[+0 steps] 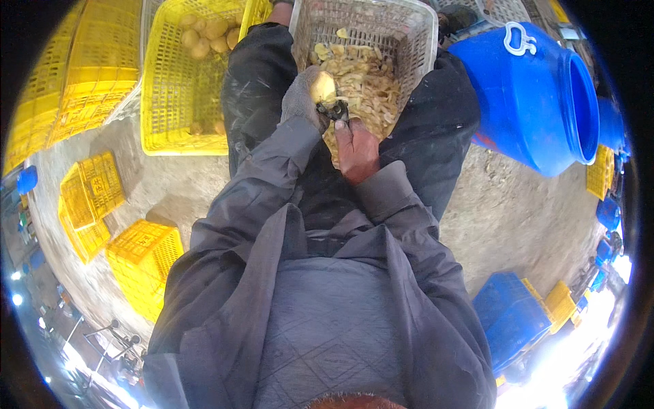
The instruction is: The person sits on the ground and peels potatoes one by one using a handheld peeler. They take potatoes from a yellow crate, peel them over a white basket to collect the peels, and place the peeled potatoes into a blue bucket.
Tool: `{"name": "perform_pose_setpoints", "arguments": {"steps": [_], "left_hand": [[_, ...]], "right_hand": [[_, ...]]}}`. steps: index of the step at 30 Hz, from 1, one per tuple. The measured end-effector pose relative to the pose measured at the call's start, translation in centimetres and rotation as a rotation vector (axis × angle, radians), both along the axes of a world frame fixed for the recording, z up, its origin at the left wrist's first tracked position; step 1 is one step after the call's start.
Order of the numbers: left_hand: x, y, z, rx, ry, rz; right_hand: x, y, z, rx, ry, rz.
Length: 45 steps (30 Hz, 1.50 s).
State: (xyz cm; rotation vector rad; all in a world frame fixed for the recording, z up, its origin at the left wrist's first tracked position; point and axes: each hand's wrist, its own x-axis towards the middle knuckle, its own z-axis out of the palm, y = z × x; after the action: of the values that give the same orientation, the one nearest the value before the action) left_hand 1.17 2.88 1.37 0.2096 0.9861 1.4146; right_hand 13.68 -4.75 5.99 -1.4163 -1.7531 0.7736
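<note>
My left hand (301, 97), in a grey knitted glove, holds a pale, peeled-looking potato (323, 88) above the near left part of a grey-white plastic crate (434, 30). My bare right hand (357, 148) grips a dark peeler (334, 109) whose head lies against the near end of the potato. A thin strip of peel (341, 98) sticks out beside the tool. Many peelings (375, 82) lie in the crate between my knees. Whole potatoes (209, 36) rest in the yellow plastic crate (185, 149) to the left.
A large blue plastic drum (516, 97) lies tilted beside my right leg, its mouth facing right. Stacked yellow crates (97, 76) stand at the far left, with more yellow crates (145, 260) on the concrete floor (511, 225). A blue container (511, 317) stands behind on the right.
</note>
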Motion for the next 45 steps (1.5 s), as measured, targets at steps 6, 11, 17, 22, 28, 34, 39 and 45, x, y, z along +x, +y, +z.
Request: {"name": "perform_pose_setpoints", "arguments": {"steps": [6, 11, 17, 22, 28, 34, 39, 45], "left_hand": [[-1.1, 0.5, 3.1, -0.205, -0.216, -0.046], [-0.7, 0.6, 6.6, -0.154, -0.325, 0.095], [-1.4, 0.8, 3.6, -0.147, -0.385, 0.005], [-1.1, 1.0, 2.3, -0.086, -0.520, -0.087], [-1.2, 0.7, 0.5, -0.105, -0.438, -0.049], [-1.2, 0.8, 3.0, -0.186, -0.105, 0.110], [-0.9, 0.7, 2.8, -0.133, -0.135, 0.073], [-1.0, 0.3, 2.1, -0.083, -0.026, 0.015]], "right_hand": [[0.5, -1.3, -1.7, -0.062, -0.036, 0.036], [0.6, -0.6, 0.6, -0.341, 0.015, -0.116], [1.4, 1.2, 1.4, -0.235, -0.015, -0.177], [1.4, 4.3, 2.3, -0.200, 0.027, -0.073], [0.2, 4.1, 1.4, -0.275, -0.118, -0.039], [1.0, -1.2, 0.2, -0.145, -0.237, 0.050], [1.2, 0.9, 3.2, -0.301, -0.143, -0.101], [-0.4, 2.3, 2.8, -0.234, -0.172, -0.051]]}}
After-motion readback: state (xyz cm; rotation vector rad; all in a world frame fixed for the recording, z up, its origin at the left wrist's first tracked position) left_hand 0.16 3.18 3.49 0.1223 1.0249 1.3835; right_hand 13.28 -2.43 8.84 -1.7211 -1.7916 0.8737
